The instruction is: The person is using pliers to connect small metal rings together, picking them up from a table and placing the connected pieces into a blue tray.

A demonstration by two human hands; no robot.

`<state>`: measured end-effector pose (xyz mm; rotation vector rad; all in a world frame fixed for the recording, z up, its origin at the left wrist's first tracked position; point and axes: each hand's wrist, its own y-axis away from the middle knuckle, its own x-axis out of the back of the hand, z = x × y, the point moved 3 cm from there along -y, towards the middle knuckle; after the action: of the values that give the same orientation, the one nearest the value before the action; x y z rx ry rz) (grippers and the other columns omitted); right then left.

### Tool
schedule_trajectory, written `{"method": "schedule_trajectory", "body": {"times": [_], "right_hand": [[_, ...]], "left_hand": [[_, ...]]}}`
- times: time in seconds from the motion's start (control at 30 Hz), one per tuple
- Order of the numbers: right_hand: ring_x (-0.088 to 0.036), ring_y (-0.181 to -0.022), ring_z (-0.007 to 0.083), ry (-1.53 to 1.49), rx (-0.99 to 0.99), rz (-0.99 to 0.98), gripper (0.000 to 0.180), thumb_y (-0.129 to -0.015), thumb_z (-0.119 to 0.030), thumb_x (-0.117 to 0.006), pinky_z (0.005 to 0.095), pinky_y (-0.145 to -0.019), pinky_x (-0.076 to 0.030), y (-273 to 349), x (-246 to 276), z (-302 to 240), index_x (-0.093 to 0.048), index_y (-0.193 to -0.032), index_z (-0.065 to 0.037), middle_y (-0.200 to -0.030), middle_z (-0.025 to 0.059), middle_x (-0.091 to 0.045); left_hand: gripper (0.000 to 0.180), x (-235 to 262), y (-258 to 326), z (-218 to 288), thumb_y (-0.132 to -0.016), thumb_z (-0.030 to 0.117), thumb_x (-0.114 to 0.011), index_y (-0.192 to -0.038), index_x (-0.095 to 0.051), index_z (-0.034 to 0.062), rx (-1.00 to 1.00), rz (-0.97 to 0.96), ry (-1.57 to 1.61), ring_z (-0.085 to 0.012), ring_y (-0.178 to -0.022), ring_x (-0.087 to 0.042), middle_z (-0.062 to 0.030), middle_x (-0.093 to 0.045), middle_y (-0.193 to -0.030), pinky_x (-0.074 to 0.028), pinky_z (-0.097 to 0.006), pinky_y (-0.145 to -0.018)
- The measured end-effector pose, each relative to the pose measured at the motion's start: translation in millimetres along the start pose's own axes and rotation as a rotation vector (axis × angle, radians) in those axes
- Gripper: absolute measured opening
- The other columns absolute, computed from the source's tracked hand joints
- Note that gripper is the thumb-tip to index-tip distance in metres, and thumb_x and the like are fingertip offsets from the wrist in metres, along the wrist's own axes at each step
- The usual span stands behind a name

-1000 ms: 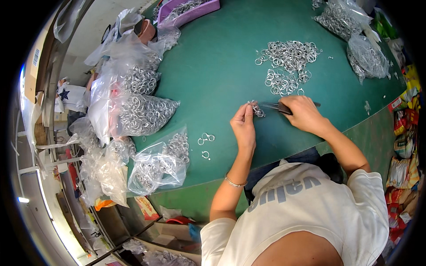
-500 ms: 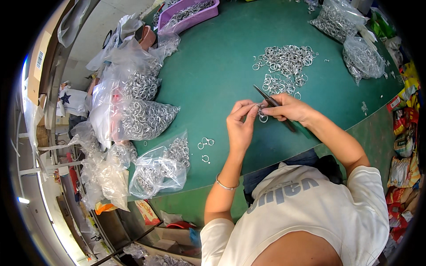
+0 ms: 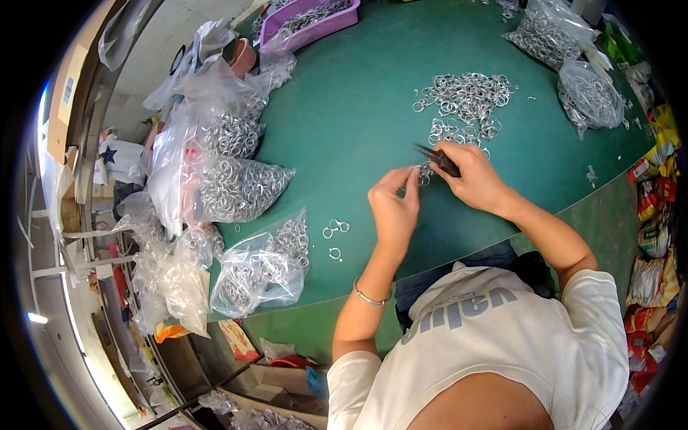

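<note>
My left hand (image 3: 393, 208) pinches a small silvery metal ring (image 3: 425, 174) between thumb and fingertips, above the green tabletop. My right hand (image 3: 473, 177) is closed round a dark-handled pair of pliers (image 3: 446, 163), whose thin tips point up and left and are blurred by motion. The right fingertips come close to the ring; whether they touch it I cannot tell. Just beyond my hands lies a loose pile of metal rings (image 3: 466, 97), with more rings (image 3: 455, 131) on its near side. Left of my left forearm rest a few separate rings (image 3: 335, 228).
Clear bags of rings (image 3: 240, 188) crowd the table's left side, and another bag (image 3: 261, 269) lies at the near left. A purple basket (image 3: 315, 27) of metal parts stands at the far left. More filled bags (image 3: 589, 97) sit at the far right. Colourful packages (image 3: 648, 233) line the right.
The pliers have turned within my right hand, and their handles no longer show below it. That hand has shifted slightly away from the left one. My left hand still pinches the ring.
</note>
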<state>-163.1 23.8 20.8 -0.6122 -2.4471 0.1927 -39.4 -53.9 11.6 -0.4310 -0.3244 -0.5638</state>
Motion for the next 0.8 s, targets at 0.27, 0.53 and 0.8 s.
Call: {"method": "schedule_trajectory", "body": {"times": [0.27,0.53,0.8], "right_hand": [[-0.040,-0.052,0.0092,-0.239,-0.164,-0.121,0.009,-0.082,-0.006,-0.056,0.0269,-0.049,-0.033,-4,-5,12,-0.049,-0.079,0.000,-0.058,0.0036,-0.048],[-0.051,-0.054,0.0153,-0.202,-0.244,-0.042,0.011,-0.083,-0.010,-0.054,0.0305,-0.052,-0.040,-9,-4,37,-0.051,-0.082,0.001,-0.064,0.0069,-0.055],[-0.040,-0.050,0.0052,-0.693,-0.570,-0.244,0.014,-0.084,-0.014,-0.057,0.0208,-0.045,-0.032,-13,-7,27,-0.055,-0.092,-0.002,-0.064,-0.0002,-0.050]], "left_hand": [[0.011,-1,-1,-19,-0.081,0.003,-0.058,-0.086,-0.063,-0.0062,0.174,0.093,0.173,-0.0123,-0.062,-0.056,-0.0104,-0.063,-0.074,-0.044,-0.024,-0.060],[0.016,-8,-3,-37,-0.084,0.008,-0.057,-0.094,-0.063,-0.0029,0.421,0.028,0.702,-0.0115,-0.077,-0.059,-0.0073,-0.064,-0.087,-0.047,-0.022,-0.069],[0.015,-4,-7,-34,-0.084,0.009,-0.058,-0.092,-0.064,-0.0025,0.487,-0.051,0.660,-0.0086,-0.079,-0.055,-0.0053,-0.062,-0.089,-0.043,-0.021,-0.068]]}}
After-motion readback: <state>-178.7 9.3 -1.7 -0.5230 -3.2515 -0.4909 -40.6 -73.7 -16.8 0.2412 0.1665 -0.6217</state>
